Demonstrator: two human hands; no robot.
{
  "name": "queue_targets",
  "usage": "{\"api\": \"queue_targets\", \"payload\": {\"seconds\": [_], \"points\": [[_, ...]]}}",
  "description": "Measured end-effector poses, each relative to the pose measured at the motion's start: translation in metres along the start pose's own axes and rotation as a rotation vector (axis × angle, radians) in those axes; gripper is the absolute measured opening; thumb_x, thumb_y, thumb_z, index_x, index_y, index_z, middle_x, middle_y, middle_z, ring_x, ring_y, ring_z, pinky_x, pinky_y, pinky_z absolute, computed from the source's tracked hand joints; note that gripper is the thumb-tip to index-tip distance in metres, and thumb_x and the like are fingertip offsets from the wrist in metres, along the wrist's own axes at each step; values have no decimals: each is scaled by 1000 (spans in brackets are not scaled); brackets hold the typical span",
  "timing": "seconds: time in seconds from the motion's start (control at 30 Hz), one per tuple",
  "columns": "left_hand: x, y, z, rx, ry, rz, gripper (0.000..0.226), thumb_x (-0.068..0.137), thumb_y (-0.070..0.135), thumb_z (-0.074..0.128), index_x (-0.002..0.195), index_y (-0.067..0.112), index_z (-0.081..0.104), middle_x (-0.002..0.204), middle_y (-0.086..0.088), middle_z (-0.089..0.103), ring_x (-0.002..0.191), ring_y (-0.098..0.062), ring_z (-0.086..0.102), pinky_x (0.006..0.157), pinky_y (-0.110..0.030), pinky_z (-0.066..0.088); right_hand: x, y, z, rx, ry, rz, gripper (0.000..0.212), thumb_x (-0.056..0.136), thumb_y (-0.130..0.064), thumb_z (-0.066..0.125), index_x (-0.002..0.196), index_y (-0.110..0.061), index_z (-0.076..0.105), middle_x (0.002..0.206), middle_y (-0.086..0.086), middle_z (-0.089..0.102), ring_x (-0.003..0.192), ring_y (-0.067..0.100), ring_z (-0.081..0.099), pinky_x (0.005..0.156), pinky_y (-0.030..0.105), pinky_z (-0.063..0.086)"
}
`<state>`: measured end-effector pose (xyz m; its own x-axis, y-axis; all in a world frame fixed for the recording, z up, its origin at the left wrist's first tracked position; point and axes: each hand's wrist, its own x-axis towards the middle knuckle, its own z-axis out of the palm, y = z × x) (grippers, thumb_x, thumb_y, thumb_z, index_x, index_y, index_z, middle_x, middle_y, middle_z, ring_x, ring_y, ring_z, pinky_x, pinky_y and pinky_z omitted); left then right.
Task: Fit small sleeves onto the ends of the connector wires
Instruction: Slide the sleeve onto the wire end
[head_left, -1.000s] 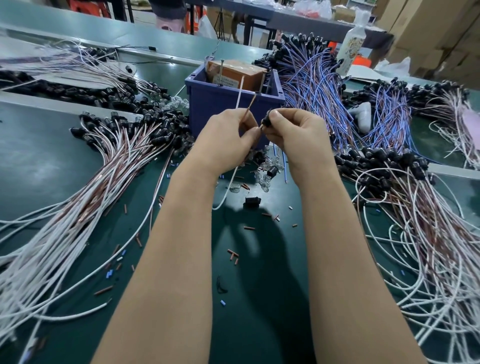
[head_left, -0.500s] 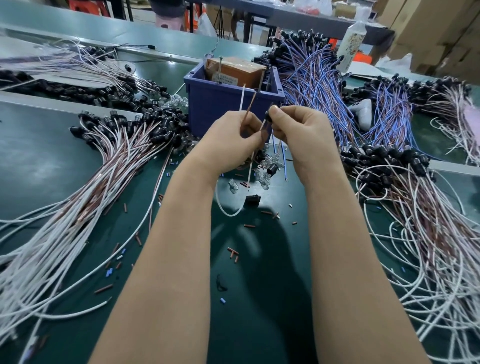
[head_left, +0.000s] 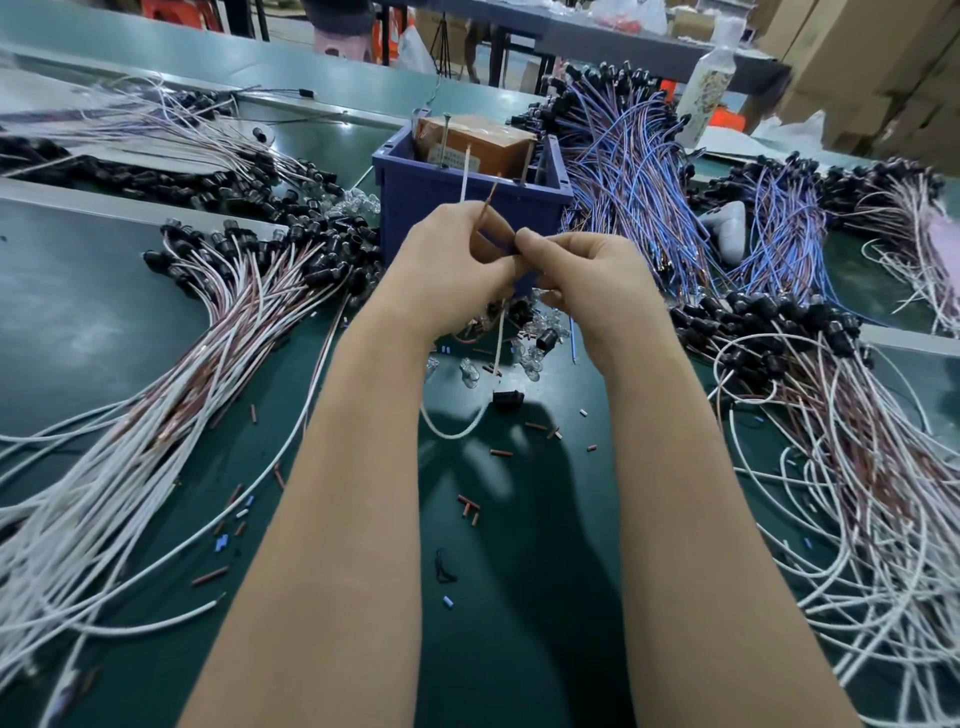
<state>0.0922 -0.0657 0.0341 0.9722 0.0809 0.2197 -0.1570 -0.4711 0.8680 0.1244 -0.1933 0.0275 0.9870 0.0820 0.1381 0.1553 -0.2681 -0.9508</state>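
Above the middle of the green tabletop (head_left: 78, 322), just in front of a blue bin (head_left: 415, 187), the left hand (head_left: 447, 265) pinches a white wire (head_left: 464, 179) and a brown wire (head_left: 488, 200), ends pointing up. The right hand (head_left: 587, 280), curled, pinches a small dark piece (head_left: 515, 248) beside them, too hidden to identify. Sleeve fitting seems underway; the next move likely calls for aligning a sleeve with one wire end.

Right hand (head_left: 587, 283) has closed up against the left hand (head_left: 449, 267).
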Motion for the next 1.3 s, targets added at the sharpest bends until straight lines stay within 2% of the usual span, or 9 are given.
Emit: {"api": "queue_targets", "payload": {"seconds": [0.3,0.43,0.53,0.6,0.7,0.77,0.83,0.97,1.3], "points": [[0,-8,-9,62,17,-106,12,78,14,63,83,20,53,84,-5,66,86,-25,66,85,-43,54,-4,3,6,-244,-276,153,39,101,-31,42,85,-4,65,68,4,63,50,12,52,49,18,46],[2,-10,-15,-66,28,-164,15,81,7,64,82,19,55,74,-6,68,68,-17,65,77,-35,57,-10,8,15,-763,-453,66,23,86,-33,67,89,-11,71,80,4,65,70,17,55,65,26,43],[1,-9,-15,-166,-6,-190,9,86,6,63,90,10,58,77,-9,68,61,-9,65,66,-22,57,-15,11,31,-832,-497,61,22,81,-27,71,92,-8,69,83,7,62,80,24,58,67,27,42],[0,-8,-16,-192,-22,-178,5,89,8,62,91,10,57,78,-8,69,63,-8,66,65,-19,57,-15,13,38,-828,-473,49,17,83,-23,67,91,-8,68,85,8,62,86,27,60,67,27,42],[0,-10,-17,-164,-24,-143,12,88,5,62,85,16,58,85,-12,70,78,-19,69,77,-29,57,-10,16,31,-779,-371,14,10,88,-19,61,88,-10,67,91,11,68,89,28,62,70,27,44],[0,-11,-16,-105,-27,-96,19,86,5,64,82,23,58,90,-11,70,86,-23,68,83,-33,54,-5,13,19,-582,-256,12,9,91,-18,59,87,-10,61,92,15,69,84,27,63,75,34,50],[1,-12,-15,-55,-31,-48,24,84,5,65,81,27,57,89,-4,69,79,-15,64,74,-23,51,-3,6,6,-291,-140,-23,10,91,-13,59,82,-14,56,82,11,69,75,22,66,76,40,55],[1,-10,-13,-44,-34,-1,20,84,3,64,87,23,60,84,3,68,68,-5,58,60,-12,46,-3,-7,-11,-11,-23,-186,14,86,-9,66,79,-20,64,69,-2,66,64,10,64,72,28,56],[0,-9,-11,-13,-39,31,18,85,6,64,92,23,62,91,3,68,79,-9,63,72,-24,49,-9,-21,-13,-177,-49,-285,18,84,-7,68,78,-23,63,78,2,69,79,21,69,83,39,56]]}}
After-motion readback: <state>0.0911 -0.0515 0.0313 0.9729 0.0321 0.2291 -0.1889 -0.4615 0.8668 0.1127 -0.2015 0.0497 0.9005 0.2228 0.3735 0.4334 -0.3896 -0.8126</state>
